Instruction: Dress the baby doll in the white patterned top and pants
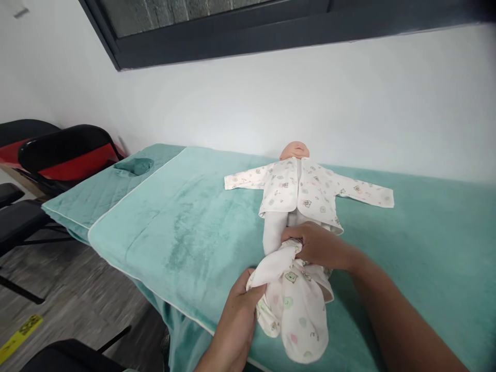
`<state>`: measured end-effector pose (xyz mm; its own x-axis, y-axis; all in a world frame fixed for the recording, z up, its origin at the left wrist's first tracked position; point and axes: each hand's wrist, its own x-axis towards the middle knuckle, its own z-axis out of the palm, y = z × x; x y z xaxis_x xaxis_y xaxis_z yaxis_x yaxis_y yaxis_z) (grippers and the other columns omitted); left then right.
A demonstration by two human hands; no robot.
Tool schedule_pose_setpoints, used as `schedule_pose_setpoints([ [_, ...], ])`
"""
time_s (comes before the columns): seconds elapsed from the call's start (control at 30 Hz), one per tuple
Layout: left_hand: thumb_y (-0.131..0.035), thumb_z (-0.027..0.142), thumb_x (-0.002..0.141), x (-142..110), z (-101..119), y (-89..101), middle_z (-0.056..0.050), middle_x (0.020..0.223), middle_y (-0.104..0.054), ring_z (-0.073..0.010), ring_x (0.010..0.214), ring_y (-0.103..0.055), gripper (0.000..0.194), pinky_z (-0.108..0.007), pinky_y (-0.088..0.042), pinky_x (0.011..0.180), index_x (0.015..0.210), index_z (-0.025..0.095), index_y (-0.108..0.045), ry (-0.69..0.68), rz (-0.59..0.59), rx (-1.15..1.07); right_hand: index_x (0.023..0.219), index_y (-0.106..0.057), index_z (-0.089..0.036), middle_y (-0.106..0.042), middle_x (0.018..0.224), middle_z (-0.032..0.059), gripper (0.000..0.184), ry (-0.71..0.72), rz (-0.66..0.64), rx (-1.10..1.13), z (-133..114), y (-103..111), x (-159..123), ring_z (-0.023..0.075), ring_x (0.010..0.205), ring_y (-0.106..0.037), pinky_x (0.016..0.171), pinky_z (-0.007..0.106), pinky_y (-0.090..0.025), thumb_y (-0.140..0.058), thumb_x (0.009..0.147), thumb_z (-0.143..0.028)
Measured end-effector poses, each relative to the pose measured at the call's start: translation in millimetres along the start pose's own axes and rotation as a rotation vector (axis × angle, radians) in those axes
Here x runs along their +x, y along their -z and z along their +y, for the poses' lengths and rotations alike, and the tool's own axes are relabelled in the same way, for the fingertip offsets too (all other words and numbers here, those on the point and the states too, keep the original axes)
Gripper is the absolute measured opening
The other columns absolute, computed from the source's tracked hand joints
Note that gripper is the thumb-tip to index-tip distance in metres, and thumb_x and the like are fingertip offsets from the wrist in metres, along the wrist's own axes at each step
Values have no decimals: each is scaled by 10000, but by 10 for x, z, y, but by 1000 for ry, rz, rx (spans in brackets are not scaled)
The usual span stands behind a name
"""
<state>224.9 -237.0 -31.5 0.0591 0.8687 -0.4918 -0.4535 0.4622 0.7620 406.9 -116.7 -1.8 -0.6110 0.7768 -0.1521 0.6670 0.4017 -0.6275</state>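
Note:
A baby doll (295,150) lies on its back, head toward the wall, wearing a white printed baby jacket (284,188) with both sleeves spread out. Its white leg (274,235) extends below the jacket, toward me. White baby pants (306,325) with small bear prints are bunched around the lower legs, their closed foot ends nearest me. My left hand (242,305) pinches the pants' cloth at the left, thumb on top; whether a doll foot is inside that grip is hidden. Closed on the pants' gathered upper edge, my right hand (310,243) crosses over the doll's legs.
A green plush cover (186,222) spreads over the massage bed, with a face hole (135,165) at the left end. Behind runs a white wall (232,108) below a dark window frame (217,44). Black-and-red chairs (73,155) stand at the left.

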Motion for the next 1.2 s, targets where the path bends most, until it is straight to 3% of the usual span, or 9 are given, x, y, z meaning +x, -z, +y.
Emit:
schedule_pose_setpoints([
  [0.17, -725, 426, 737, 22, 24, -33, -41, 802, -647, -175, 768, -580, 325, -266, -404, 716, 893, 159, -626, -48, -39, -59, 851, -664, -222, -669, 820, -7, 175, 14, -15, 93, -14, 28, -25, 155, 723, -572, 608, 264, -367, -555, 723, -172],
  [0.47, -597, 384, 836, 302, 224, 33, 13, 811, -604, -142, 730, -510, 199, -228, -387, 667, 895, 195, -572, -218, 1, 416, 907, -631, -229, -657, 877, 0, 159, -35, -1, 198, 35, 34, -28, 174, 780, -590, 620, 260, -388, -552, 769, -224],
  [0.63, -539, 278, 844, 483, 317, 6, -6, 898, -643, -168, 811, -545, 125, -251, -414, 731, 927, 203, -595, -378, 7, 540, 936, -617, -221, -660, 922, 10, 170, -23, 18, 188, 42, 35, -20, 188, 816, -591, 667, 277, -396, -537, 786, -232],
  [0.83, -572, 271, 805, 757, 438, -6, -57, 1136, -630, -210, 1015, -555, 148, -282, -413, 875, 925, 197, -618, -544, -33, 585, 993, -615, -210, -671, 991, 39, 219, -74, 117, 137, 21, 25, 5, 211, 874, -601, 713, 301, -405, -482, 820, -222],
  [1.03, -597, 284, 777, 849, 566, -79, 6, 823, -621, -158, 759, -540, 150, -240, -400, 656, 891, 188, -609, -397, -47, 572, 963, -562, -217, -655, 929, 28, 170, -140, 232, 124, -10, -11, 39, 192, 819, -590, 673, 286, -384, -458, 829, -224],
  [1.2, -606, 374, 832, 774, 418, -16, 2, 841, -617, -117, 696, -529, 262, -215, -391, 606, 1011, 184, -583, -195, -119, 353, 953, -524, -225, -625, 895, 6, 194, -159, 307, 183, -11, -34, 47, 184, 808, -562, 705, 294, -383, -465, 772, -189],
])
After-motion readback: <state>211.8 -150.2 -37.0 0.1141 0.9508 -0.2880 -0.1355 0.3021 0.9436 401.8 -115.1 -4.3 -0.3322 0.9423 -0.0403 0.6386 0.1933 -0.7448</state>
